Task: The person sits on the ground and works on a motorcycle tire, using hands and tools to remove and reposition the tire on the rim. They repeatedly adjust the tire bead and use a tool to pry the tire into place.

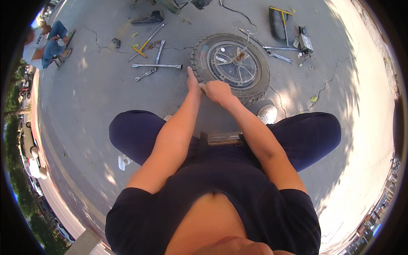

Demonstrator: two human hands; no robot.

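left hand (pixel 193 80) fingers look straight by tire (pixel 264 70) edge; right hand (pixel 219 91) curled, can't tell what it holds; tire slipping could pinch them.

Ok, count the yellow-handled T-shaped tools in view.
2. One T-shaped tool lies on the ground left of the wheel; the second T-shaped tool lies on the black piece to the wheel's right.

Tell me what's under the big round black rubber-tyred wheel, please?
Cracked grey ground shows around the wheel. Whatever lies directly underneath is covered by it, and the bare right hand hides part of the near edge.
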